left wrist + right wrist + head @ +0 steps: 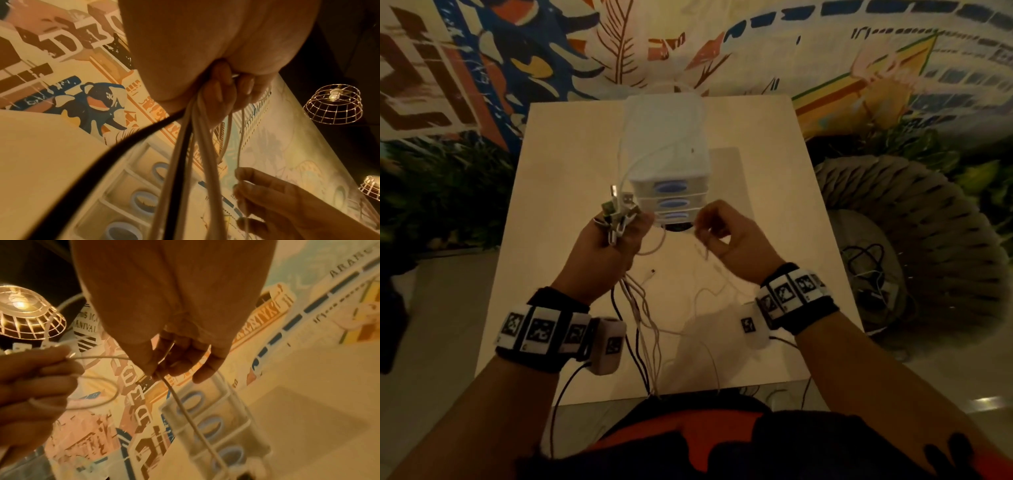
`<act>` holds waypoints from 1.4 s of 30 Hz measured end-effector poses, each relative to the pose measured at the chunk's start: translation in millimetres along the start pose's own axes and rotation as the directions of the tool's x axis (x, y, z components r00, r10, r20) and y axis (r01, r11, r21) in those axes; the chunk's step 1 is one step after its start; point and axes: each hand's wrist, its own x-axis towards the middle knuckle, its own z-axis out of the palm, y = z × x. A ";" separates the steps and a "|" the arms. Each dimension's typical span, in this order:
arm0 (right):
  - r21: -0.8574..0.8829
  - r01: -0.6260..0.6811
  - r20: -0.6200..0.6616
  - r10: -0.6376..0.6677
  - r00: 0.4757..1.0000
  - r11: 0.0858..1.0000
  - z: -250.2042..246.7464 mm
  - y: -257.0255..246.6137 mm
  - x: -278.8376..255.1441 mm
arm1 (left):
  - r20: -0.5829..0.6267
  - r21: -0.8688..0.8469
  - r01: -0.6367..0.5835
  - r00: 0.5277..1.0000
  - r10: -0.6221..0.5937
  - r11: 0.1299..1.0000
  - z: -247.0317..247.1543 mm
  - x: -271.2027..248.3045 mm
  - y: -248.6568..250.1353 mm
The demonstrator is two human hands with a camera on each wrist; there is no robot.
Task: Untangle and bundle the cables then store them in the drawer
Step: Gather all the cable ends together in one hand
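A drawer unit (pixel 667 192) stands on the bench (pixel 558 205), its three drawers pushed in. Just in front of the unit, to its left, the left hand (pixel 607 250) is raised with its grip curled round a bunch of cables (pixel 619 219); their plug ends stick up above the fingers, close beside the unit's lower drawers, while the white and black strands hang below the palm toward the bench's near edge. Just in front of the unit, to its right, the right hand (pixel 726 236) pinches one thin white cable (pixel 185 408) between thumb and fingertips. That strand loops across to the left hand. One loose white plug end (pixel 652 272) lies on the bench in front of the unit, between the wrists.
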 end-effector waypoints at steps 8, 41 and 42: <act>0.220 -0.049 -0.317 0.118 0.941 0.974 -93.1 20.2 5.4 | -0.220 -0.163 0.086 0.968 -0.121 0.983 -31.7 0.9 -5.5; -0.056 -0.440 0.095 0.444 0.891 0.896 -28.2 50.2 -175.7 | -0.207 0.059 0.044 0.978 -0.031 0.997 -39.1 10.8 -9.2; -0.053 -0.403 0.092 0.406 0.909 0.914 -25.1 44.8 -164.8 | -0.193 0.068 0.037 0.981 -0.023 0.997 -40.0 10.9 -10.7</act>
